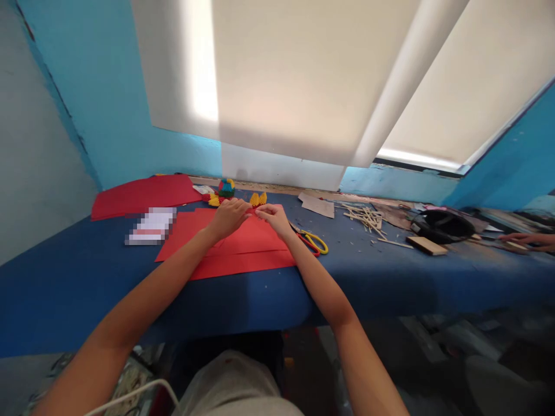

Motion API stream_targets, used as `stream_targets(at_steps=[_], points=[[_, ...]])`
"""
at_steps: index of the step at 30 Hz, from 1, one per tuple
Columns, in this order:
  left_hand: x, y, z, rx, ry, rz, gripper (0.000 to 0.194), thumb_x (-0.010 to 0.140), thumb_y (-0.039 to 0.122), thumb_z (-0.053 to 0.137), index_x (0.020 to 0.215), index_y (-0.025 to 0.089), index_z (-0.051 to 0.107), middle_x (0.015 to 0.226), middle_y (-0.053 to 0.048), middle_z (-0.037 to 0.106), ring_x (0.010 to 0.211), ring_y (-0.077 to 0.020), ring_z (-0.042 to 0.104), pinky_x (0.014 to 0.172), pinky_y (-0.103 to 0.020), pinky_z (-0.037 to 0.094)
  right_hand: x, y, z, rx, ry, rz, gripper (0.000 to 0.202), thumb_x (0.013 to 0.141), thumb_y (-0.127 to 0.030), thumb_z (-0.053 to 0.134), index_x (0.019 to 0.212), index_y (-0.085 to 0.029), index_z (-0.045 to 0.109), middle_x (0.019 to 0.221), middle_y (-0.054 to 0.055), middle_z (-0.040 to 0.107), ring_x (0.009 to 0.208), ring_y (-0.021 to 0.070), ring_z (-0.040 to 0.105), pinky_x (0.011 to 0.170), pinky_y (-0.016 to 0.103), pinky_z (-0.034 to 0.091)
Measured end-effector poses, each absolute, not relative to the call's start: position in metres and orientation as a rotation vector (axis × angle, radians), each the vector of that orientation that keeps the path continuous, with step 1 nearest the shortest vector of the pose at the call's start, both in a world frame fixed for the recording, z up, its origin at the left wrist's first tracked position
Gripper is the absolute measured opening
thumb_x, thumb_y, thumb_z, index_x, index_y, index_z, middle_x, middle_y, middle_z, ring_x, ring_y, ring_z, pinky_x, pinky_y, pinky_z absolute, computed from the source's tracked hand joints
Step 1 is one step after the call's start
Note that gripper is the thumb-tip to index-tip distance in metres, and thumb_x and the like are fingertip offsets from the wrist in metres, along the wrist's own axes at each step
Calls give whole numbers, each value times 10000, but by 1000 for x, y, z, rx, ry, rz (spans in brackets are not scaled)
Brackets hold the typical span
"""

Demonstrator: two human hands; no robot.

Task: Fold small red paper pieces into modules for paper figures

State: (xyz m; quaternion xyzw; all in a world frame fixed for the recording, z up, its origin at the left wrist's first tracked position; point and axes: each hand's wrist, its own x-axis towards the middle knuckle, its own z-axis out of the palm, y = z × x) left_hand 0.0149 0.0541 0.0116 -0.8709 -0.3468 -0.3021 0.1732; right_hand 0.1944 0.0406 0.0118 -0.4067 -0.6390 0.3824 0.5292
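Several sheets of red paper [243, 263] lie overlapping on the blue table. My left hand [232, 216] is over their far part, its fingers bent and closed; what they grip is hidden. Just to its right, my right hand [274, 218] has thumb and fingers pinched together, the thing between them too small to make out. Beyond the hands sit yellow yarn pieces [258, 199] and a multicoloured yarn ball [226, 187]. Scissors [315, 242] with red and yellow handles lie beside my right wrist, touching the paper's right side.
Dark red sheets [145, 195] and a blurred-out white item [152, 226] lie on the left. To the right are thin wooden sticks [364, 218], a brown paper piece [317, 205], a wooden block [426, 245] and a black round object [446, 225]. Another person's hand [531, 240] is at far right.
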Motion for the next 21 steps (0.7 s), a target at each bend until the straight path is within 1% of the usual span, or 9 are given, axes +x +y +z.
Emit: stream_targets(at_steps=[5,11,17,21], points=[[18,52,10,-2389,-999,-845,151,911,269,470,963,180,580,920,-91,648,870,-264,570,714,-377,376,193,39,12,-1013,-1484,974,148,627,-302,669,679,-166,639,611,-19,602,595,103,528,566,228,367],[18,57,5,-2416,-945,-892,132,911,253,475,960,187,579,927,-81,649,881,-248,567,727,-363,359,194,41,9,-1004,-1482,989,134,630,-297,664,650,-167,642,591,-22,600,577,95,520,572,228,371],[18,51,8,-2449,-906,-908,176,936,281,430,923,179,574,894,-74,646,872,-231,571,749,-348,357,194,40,7,-955,-1412,1045,131,612,-286,677,659,-166,653,604,-19,610,586,95,532,589,227,386],[19,50,7,-2416,-913,-904,162,928,276,457,905,180,586,872,-67,655,856,-231,571,741,-352,341,194,37,9,-981,-1431,1060,137,604,-293,688,656,-170,657,610,-14,617,603,102,547,596,229,392]])
